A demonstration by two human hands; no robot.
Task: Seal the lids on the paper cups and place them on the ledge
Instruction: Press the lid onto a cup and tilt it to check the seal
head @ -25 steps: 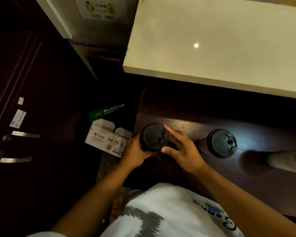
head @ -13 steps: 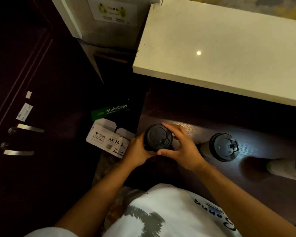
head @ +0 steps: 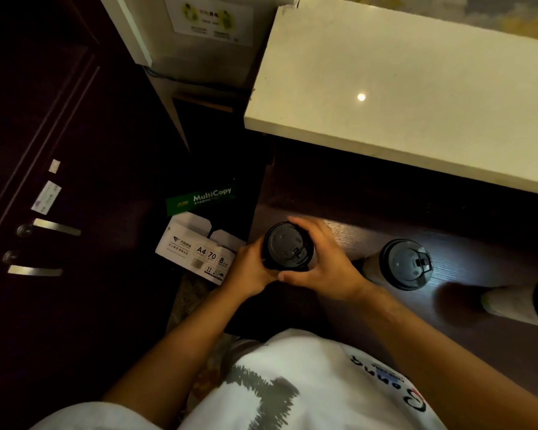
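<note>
Head view: noted paper cup (head: 288,246) upright at dark bench's (head: 339,231) left end, axis vertical, gripped between left hand (head: 251,268) curled on its left flank and right hand (head: 325,268) wrapping lid (head: 288,243) rim; pale ledge (head: 416,97) above, beyond.

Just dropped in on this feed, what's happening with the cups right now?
A person is working on one paper cup at the dark wooden counter. The left hand grips its side while the right hand curls around the rim of its black lid, apparently pressing it on. A second lidded cup stands to the right, and a third lies at the frame's right edge. The pale ledge above holds no cups yet.
</note>
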